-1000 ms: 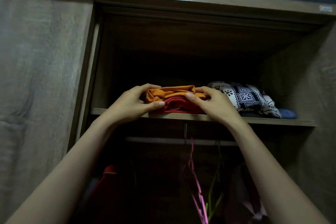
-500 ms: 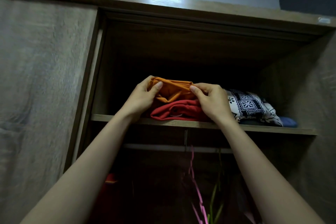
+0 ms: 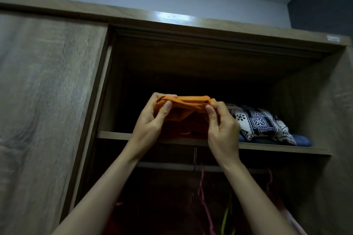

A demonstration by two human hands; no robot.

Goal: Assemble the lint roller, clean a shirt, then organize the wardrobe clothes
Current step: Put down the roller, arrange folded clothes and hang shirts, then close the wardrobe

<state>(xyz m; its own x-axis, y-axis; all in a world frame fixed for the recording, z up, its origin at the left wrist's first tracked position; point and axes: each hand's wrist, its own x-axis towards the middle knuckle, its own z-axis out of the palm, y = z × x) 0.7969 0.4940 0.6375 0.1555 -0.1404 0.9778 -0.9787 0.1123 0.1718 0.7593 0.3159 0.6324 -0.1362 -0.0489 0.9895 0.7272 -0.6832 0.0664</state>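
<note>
A folded orange garment [image 3: 188,106] is held up above the wardrobe's top shelf [image 3: 112,135]. My left hand [image 3: 152,120] grips its left end and my right hand [image 3: 222,126] grips its right end. Under it, a folded red garment [image 3: 186,129] lies on the shelf, mostly in shadow between my hands. To the right a black-and-white patterned cloth [image 3: 259,122] rests on a blue folded piece [image 3: 302,141].
The sliding wooden door [image 3: 42,110] covers the wardrobe's left half. The wardrobe's right wall [image 3: 328,116] is close to the patterned cloth. Below the shelf runs a hanging rail [image 3: 168,166] with pink hangers [image 3: 202,194] and dark hanging clothes.
Both hands have lifted the orange garment off the red one, which stays on the shelf. The view has tilted up and in a little.
</note>
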